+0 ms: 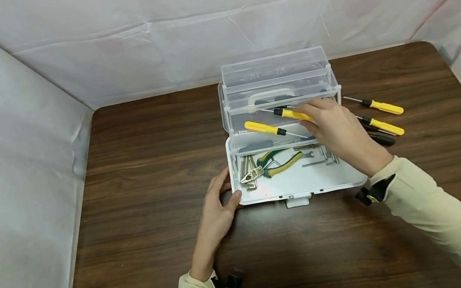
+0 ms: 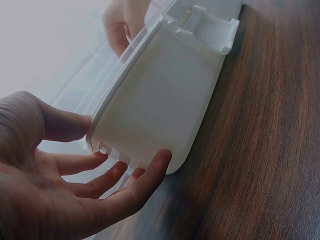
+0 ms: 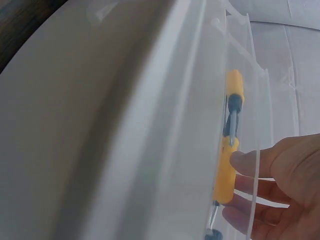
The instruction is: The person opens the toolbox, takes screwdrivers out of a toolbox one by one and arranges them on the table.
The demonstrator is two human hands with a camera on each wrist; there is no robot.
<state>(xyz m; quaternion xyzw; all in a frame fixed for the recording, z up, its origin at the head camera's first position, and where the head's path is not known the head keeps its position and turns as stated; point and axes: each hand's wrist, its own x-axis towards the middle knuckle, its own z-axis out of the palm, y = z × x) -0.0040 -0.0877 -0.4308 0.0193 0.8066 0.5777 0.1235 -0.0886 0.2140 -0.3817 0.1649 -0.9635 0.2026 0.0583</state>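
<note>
Your L hand [image 1: 215, 213] grips box [image 1: 267, 194] at near left corner; R hand [image 1: 339, 132] pinches driver [image 1: 301, 115] by yellow handle at clear trays [image 1: 273, 68]. Second driver [image 1: 262, 127] at trays too, just left. Looks part-done: pliers [image 1: 282, 168], hex keys [image 1: 249, 178] sit in box, near side. If packing (in or out, can't tell), yellow drivers [image 1: 386, 107] + black tool [image 1: 381, 139] on table [image 1: 149, 179], right, remain; trays not folded down yet.

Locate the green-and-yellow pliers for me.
In the head view, the pliers lie left of centre in the white toolbox, partly over some L-shaped metal keys, near the left hand.
</note>
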